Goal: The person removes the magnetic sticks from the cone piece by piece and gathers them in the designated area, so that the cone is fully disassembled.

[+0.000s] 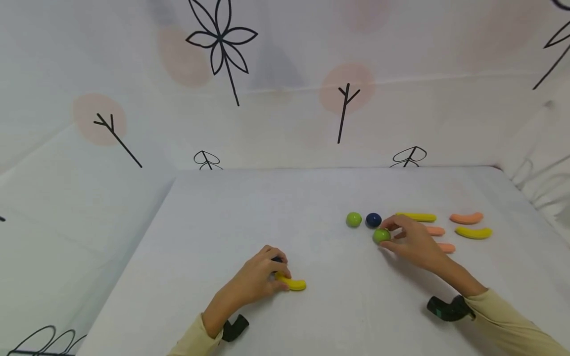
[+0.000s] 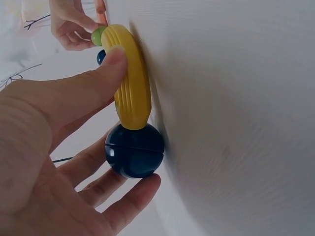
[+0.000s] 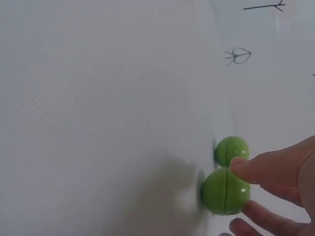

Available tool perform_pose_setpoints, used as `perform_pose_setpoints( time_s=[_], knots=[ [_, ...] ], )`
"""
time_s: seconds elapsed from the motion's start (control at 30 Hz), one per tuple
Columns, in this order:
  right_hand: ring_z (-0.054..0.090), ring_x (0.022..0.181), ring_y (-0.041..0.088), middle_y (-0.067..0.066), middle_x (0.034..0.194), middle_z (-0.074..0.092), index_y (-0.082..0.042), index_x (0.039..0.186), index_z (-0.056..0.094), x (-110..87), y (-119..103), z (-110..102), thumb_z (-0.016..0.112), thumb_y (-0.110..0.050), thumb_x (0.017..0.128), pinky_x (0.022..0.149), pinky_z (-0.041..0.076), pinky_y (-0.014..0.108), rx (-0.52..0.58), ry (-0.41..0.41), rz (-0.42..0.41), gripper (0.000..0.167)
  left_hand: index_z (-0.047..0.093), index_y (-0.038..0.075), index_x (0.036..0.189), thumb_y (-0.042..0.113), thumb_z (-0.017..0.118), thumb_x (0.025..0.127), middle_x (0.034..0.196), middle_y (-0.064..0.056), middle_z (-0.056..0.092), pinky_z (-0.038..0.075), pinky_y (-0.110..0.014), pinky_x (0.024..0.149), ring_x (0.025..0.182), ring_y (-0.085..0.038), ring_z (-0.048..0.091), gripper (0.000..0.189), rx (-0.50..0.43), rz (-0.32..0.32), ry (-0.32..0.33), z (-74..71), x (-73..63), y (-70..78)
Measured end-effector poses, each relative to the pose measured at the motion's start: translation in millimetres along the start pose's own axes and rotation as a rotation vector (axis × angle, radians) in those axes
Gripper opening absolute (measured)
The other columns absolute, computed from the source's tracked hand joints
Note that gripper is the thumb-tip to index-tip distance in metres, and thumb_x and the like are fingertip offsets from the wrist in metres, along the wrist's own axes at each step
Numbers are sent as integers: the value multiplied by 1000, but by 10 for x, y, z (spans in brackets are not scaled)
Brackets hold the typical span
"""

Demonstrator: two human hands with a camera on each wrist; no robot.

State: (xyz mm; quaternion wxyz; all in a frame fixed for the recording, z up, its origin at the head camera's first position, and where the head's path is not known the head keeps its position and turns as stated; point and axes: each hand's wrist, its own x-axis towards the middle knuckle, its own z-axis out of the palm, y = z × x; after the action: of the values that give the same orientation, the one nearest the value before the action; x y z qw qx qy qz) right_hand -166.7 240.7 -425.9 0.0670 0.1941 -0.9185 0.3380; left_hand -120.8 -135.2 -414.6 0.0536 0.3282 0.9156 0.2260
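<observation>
Low over the table, my left hand has its thumb pressed on a yellow banana-shaped piece with grooves along its side. A dark blue ball with a seam sits against that piece's end, with the other fingers behind and below it. Farther right, my right hand pinches a green ball between thumb and fingertips, close to the tabletop. Just behind are a second dark blue ball and another green ball. In the right wrist view the held green ball overlaps the other one.
Right of my right hand lie yellow pieces and orange curved pieces, some partly hidden by the hand. A white cloth covers the table. A patterned curtain stands along its back edge.
</observation>
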Motion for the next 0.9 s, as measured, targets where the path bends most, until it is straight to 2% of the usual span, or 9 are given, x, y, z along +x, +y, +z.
perform_pose_setpoints(
  time_s=[0.13,0.27,0.37,0.47,0.53,0.63,0.73,0.9],
  knots=[
    [55,91,23,5,98,62,-7,99,63,-5,-165,-25,79,-4,73,73,50,40,-36,20,-16,31,72,20,89,28,79,78,110,5,55,46,-30,88,106,-13,47,16,-12,-24,6,-16,-11,5],
    [55,86,21,2,95,63,-11,99,64,-15,-403,30,80,-7,74,71,50,32,33,-10,-47,30,69,18,92,22,79,78,112,5,54,46,-30,89,105,-13,49,18,-51,-36,8,-49,-28,-25],
    [56,86,21,1,95,63,-12,100,63,8,-574,162,78,-9,77,71,51,27,145,-134,-60,28,68,15,95,14,79,77,112,3,55,46,-31,89,104,-14,52,21,-99,-11,21,-61,-27,-76],
    [57,88,21,1,97,62,-12,101,63,71,-751,367,76,-10,79,71,51,26,241,-293,-83,26,68,12,96,5,79,76,109,2,58,48,-29,85,101,-15,55,24,-167,1,28,-54,-14,-126],
    [57,89,20,0,98,61,-13,102,63,123,-861,524,76,-10,79,71,51,26,274,-379,-108,27,68,10,97,2,78,75,107,1,60,49,-25,81,100,-15,57,26,-219,-13,29,-38,-1,-142],
    [55,86,17,-5,97,61,-15,100,63,181,-979,720,76,-9,79,68,50,25,289,-463,-156,25,68,7,99,0,77,76,105,0,62,50,-20,76,100,-16,58,26,-315,-36,22,-5,30,-136],
    [54,81,13,-8,92,62,-16,93,65,195,-1029,821,76,-3,77,66,49,23,289,-482,-188,23,68,6,100,0,77,76,104,0,63,50,-19,76,101,-16,58,27,-371,-33,21,23,66,-111],
    [55,78,10,-10,89,64,-17,88,68,167,-1020,823,75,2,75,66,50,24,300,-469,-184,24,67,6,102,0,78,75,104,0,63,50,-18,75,100,-15,59,29,-388,-53,25,37,86,-75]
  ],
)
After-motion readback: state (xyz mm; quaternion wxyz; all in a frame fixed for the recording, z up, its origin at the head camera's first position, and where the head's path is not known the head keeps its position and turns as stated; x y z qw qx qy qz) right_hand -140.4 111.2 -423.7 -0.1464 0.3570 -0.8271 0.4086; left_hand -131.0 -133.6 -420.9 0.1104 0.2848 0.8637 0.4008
